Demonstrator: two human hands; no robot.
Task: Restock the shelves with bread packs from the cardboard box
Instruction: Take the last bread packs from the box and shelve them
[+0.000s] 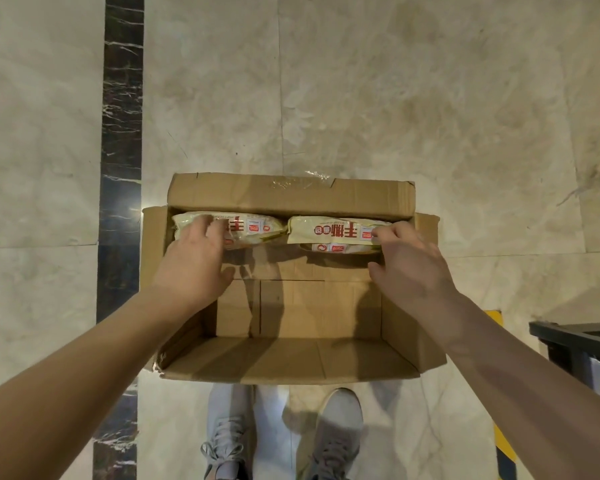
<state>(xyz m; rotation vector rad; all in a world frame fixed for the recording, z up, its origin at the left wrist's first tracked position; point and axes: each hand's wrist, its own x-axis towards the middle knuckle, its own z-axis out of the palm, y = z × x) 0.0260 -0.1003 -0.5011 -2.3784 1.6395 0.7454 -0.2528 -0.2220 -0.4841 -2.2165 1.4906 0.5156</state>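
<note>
From the head view we look straight down into the cardboard box (291,362), which stands open on the marble floor (395,98) just ahead of our shoes (226,441). Most of the box bottom is bare. The stock that is left sits against the far wall: the left bread pack (257,230) and the right bread pack (336,230), end to end, with what looks like another pack under each.

Both packs lie with their long axis across the box, left to right, so each runs crosswise to the arm reaching for it. The left hand (193,268) is on the left pack and the right hand (409,268) is on the outer end of the right pack. Each hand is nearer its own pack, with neither crossing over.

The left fingers (205,226) lie over the top of their pack, motion-blurred, thumb spread off it. The right fingers (383,233) bend onto the pack's end, thumb clear below. We cannot tell whether either grip has closed.

We judge the next move to be a straight lift, one pack per hand. No shelf shows here, only a dark frame (575,337) at the right edge
</note>
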